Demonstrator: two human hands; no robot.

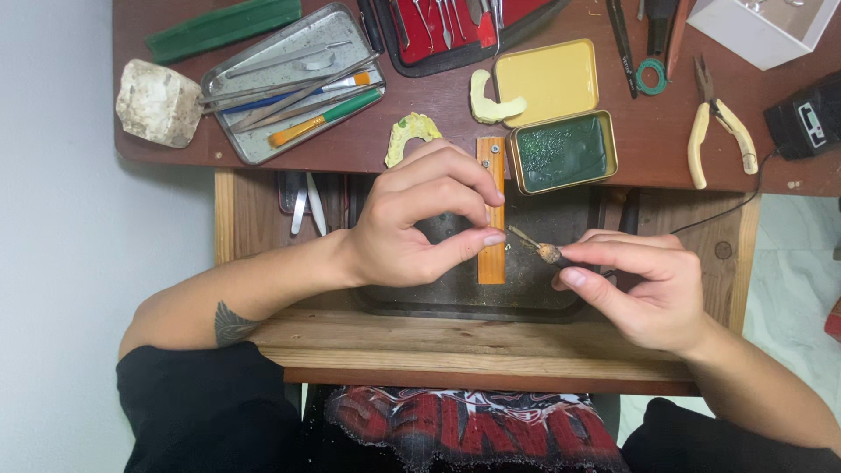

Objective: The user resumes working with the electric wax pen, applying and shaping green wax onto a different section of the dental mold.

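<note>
A slim metal tool (534, 246) with a brownish tip is pinched between thumb and fingers of the right hand (644, 293); its far end is met by the pinched fingertips of the left hand (420, 219) (what is gripped there is too small to tell). Both are held over a dark tray (534, 298), just beside an orange wooden strip (492, 254). Behind are seen a green-filled tin (561, 151), its yellow lid (549, 79), pliers (720, 130) and a tray of brushes (293, 81).

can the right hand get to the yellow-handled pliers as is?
Probably not as is. The right hand is pinched on a small tool, so its fingers are occupied. The path itself looks free: the yellow-handled pliers lie uncovered on the tabletop up and to that hand's right.
</note>
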